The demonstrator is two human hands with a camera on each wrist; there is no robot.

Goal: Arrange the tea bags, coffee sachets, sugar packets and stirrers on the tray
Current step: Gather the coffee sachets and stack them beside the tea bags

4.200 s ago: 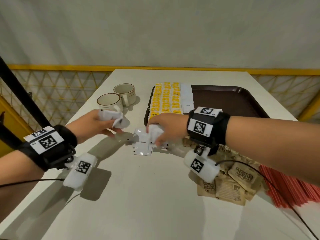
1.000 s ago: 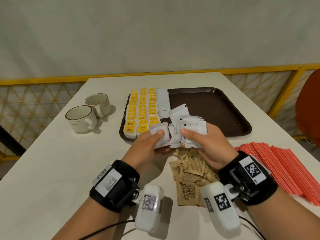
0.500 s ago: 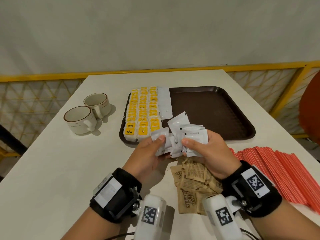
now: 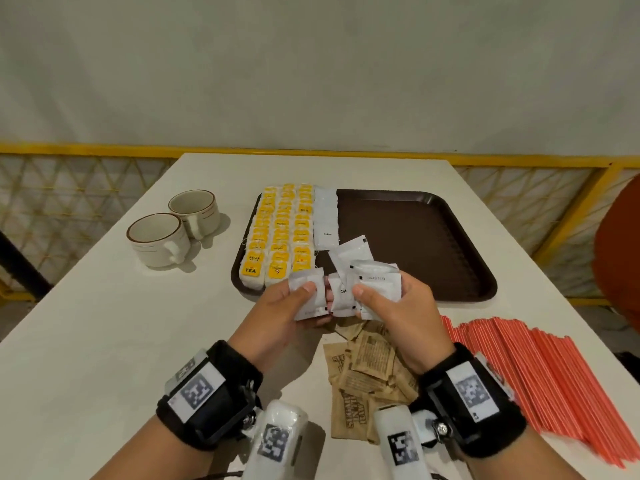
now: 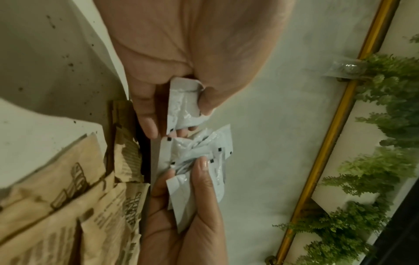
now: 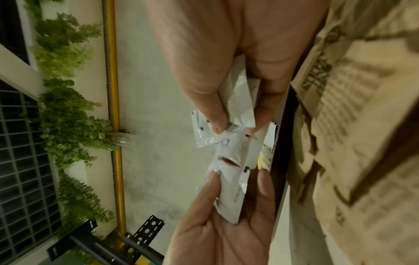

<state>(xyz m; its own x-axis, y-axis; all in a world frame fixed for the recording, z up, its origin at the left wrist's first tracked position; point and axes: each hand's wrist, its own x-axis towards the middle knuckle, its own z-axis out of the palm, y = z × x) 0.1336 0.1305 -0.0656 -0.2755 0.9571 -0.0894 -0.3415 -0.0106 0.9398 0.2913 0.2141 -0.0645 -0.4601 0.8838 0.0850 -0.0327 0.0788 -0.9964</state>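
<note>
The brown tray (image 4: 415,237) carries rows of yellow tea bags (image 4: 277,233) on its left and a column of white coffee sachets (image 4: 325,216) beside them. Over the tray's near edge my left hand (image 4: 311,299) pinches one white sachet (image 5: 183,105) between thumb and fingers. Right beside it my right hand (image 4: 367,296) grips a fanned bunch of white sachets (image 4: 374,278). The two hands' sachets touch in the middle. Brown sugar packets (image 4: 367,365) lie piled on the table under my wrists. Red stirrers (image 4: 540,368) are spread at the right.
Two cream cups (image 4: 159,237) (image 4: 194,209) stand on the table left of the tray. The tray's right half is bare brown surface. A yellow railing (image 4: 519,161) runs behind the table, and an orange chair back (image 4: 620,251) shows at the far right.
Since 4.2 s ago both hands left the table top with the white sachets and came together at the tray's near edge. Over the last second they have barely moved.
</note>
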